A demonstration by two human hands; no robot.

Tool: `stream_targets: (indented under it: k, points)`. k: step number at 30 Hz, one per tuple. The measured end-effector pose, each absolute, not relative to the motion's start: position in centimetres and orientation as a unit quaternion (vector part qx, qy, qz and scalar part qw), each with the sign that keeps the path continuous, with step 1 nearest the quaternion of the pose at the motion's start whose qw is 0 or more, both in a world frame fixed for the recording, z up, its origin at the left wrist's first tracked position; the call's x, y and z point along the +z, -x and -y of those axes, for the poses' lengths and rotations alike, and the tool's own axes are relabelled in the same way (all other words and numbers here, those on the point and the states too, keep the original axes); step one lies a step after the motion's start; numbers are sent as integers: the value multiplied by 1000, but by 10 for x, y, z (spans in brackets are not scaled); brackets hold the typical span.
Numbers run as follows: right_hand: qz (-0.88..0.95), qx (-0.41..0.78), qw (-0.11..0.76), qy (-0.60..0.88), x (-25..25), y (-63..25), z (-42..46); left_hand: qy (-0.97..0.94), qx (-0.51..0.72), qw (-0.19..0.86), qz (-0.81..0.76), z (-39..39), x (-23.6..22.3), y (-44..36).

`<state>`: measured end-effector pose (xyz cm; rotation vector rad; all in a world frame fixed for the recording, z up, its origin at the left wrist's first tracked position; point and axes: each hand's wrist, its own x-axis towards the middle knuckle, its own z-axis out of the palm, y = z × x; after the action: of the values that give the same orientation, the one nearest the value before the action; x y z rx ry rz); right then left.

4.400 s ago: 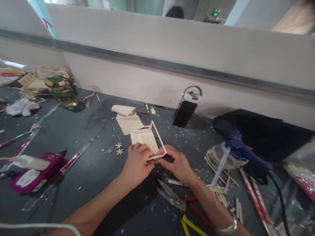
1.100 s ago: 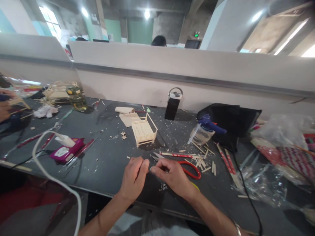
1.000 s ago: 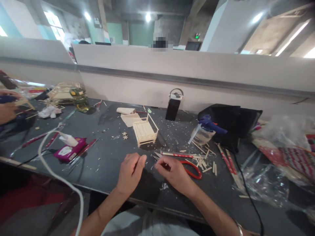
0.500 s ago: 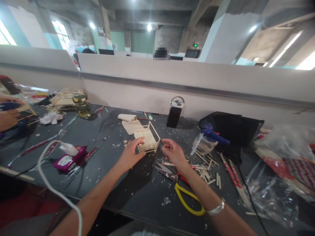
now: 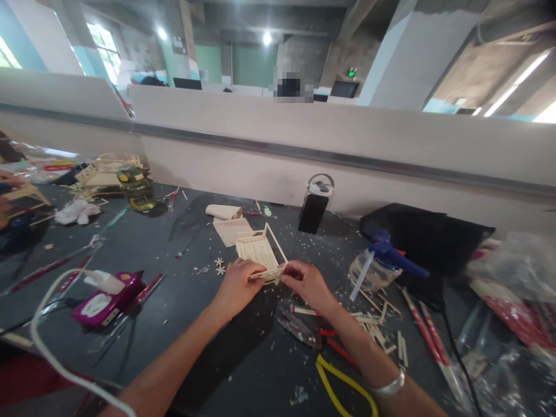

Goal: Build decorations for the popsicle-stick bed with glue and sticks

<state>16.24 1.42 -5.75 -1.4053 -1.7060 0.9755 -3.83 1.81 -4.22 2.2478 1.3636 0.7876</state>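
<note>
A miniature bed frame of pale wooden sticks stands on the dark table in front of me, its slatted top facing up and one long rail slanting along its right side. My left hand has its thumb and fingers closed on the frame's near end rail. At the near right corner, my right hand pinches the frame where the slanting rail meets the end piece. My fingertips hide part of that corner. Below the right hand lies a metal cutting tool with red on its handles, and a yellow handle loop shows nearby.
Loose wooden sticks lie right of my wrist, near a blue glue gun on a clear jar. A purple power strip with a white cable sits left. A black-and-white bottle stands behind. Another person's hand is far left.
Both hands have closed onto the near end of the wooden bed frame; before, the right hand was apart from it. The view has shifted slightly.
</note>
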Motion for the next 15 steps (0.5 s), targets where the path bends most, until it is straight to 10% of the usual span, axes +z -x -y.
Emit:
stream_targets:
  k: [15]
  points:
    - [704, 209, 358, 577, -50, -165, -1, -812, 262, 182, -488, -24, -48, 35]
